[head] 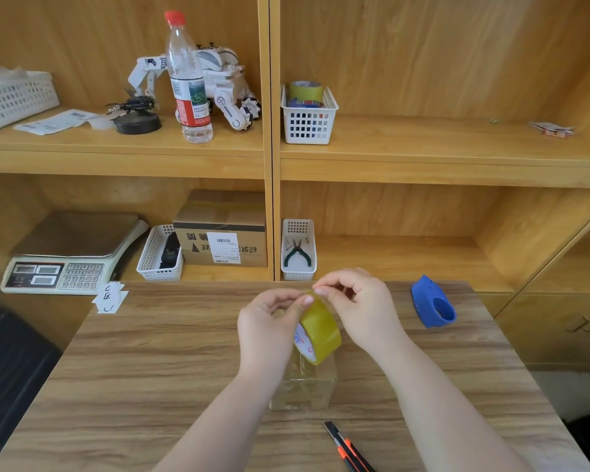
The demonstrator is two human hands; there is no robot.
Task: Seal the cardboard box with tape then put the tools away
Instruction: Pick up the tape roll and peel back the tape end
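Observation:
A yellow tape roll point(321, 330) is held upright above a small cardboard box point(304, 386) on the wooden table point(150, 352). My left hand point(269, 328) grips the roll from the left side. My right hand point(358, 304) pinches the roll's top edge with thumb and finger, touching the left hand's fingertips. The box is mostly hidden under the roll and my hands; its top looks glossy with tape. An orange and black utility knife point(348, 449) lies on the table near the front edge, its blade out. A blue tape dispenser point(431, 303) lies on the table at the right.
Behind the table stand wooden shelves. A white basket with pliers point(298, 250), a larger cardboard box point(223, 233), a basket with a black tool point(160, 253) and a scale point(69, 257) fill the lower shelf. A basket with tape rolls point(309, 114), a bottle point(189, 76) and a toy robot sit above.

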